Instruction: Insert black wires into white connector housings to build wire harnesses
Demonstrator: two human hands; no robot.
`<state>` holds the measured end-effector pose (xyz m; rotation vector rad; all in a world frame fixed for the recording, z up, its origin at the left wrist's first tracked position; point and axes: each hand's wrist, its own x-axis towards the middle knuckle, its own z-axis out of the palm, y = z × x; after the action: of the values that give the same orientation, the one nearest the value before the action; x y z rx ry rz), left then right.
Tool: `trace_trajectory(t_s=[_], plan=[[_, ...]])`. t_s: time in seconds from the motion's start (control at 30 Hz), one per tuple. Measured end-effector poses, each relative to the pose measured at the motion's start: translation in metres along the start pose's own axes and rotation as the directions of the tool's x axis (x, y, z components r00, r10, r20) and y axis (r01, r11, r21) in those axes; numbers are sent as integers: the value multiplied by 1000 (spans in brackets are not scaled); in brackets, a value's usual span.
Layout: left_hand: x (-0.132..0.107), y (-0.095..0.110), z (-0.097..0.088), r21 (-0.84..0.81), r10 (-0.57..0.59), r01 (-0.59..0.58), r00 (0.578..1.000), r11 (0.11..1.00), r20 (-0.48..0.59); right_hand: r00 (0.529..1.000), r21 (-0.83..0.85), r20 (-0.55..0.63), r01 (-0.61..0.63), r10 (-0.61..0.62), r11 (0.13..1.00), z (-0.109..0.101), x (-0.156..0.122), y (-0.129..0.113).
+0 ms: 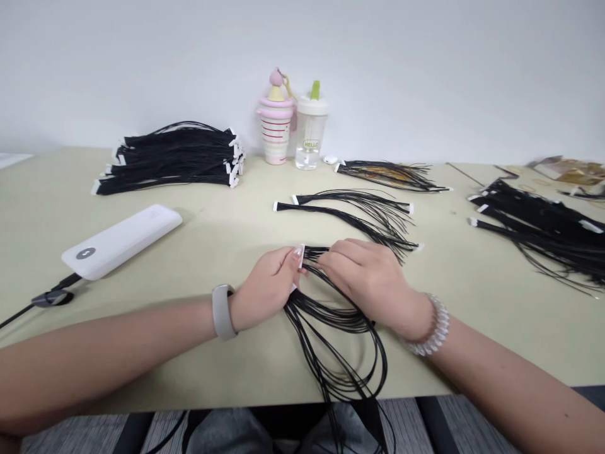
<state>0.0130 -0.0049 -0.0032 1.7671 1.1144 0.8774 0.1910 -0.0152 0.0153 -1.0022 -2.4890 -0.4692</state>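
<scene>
My left hand (pixel 267 284) pinches a white connector (pixel 301 257) between thumb and fingers. A second white connector edge shows just below it, by the same fingers. From these ends a black wire harness (pixel 331 306) loops out and hangs over the table's front edge. To the right, my right hand (pixel 371 284) is closed over the black wires close to the connector; its fingertips are partly hidden. Just beyond my hands lie two loose harnesses, the nearer one a black bundle (pixel 326 210) with a white connector at its left end.
A stack of black harnesses (pixel 174 157) lies at the back left, near a white power bank (pixel 123 241) with a cable. Two drink cups, one pink-striped (pixel 275 132) and one clear (pixel 311 135), stand by the wall. More harnesses (pixel 543 233) are piled at the right.
</scene>
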Motion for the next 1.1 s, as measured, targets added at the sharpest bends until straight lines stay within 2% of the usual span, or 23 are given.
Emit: trace_trajectory(t_s=[0.27,0.33,0.4,0.43,0.5,0.57,0.6,0.63,0.67,0.8,0.87,1.1], plan=[[1,3,0,-7,-4,4,1000,1000,-20,999,-40,40,4,-2,999,-6,6,7],[2,2,0,-13,-19,18,997,1000,-69,999,7,-34,-25,25,1000,-15,6,10],[4,1,0,-27,-38,35,992,999,-118,990,152,-73,-110,122,982,-25,6,11],[4,1,0,-39,-46,41,989,998,-137,984,250,-21,-167,178,954,-30,5,11],[5,0,1,-58,-58,49,985,997,-165,951,429,238,-285,197,857,-36,4,8],[5,-1,1,-59,-63,53,982,997,-178,857,528,508,-388,85,755,-35,2,3],[5,-1,1,-56,-62,53,982,997,-180,808,552,589,-428,29,716,-32,2,0],[4,-1,1,-53,-58,49,981,997,-183,777,570,630,-457,-6,683,-27,2,-4],[4,-1,1,-51,-53,44,982,998,-183,767,581,641,-475,-12,661,-21,1,-8],[4,-2,1,-63,-70,59,978,996,-197,818,599,553,-521,157,608,1,0,-21],[5,-4,2,-64,-93,81,976,995,-198,826,604,519,-537,221,589,6,-1,-24],[5,-3,2,-66,-28,14,975,998,-221,869,583,481,-413,113,700,-3,3,-26]])
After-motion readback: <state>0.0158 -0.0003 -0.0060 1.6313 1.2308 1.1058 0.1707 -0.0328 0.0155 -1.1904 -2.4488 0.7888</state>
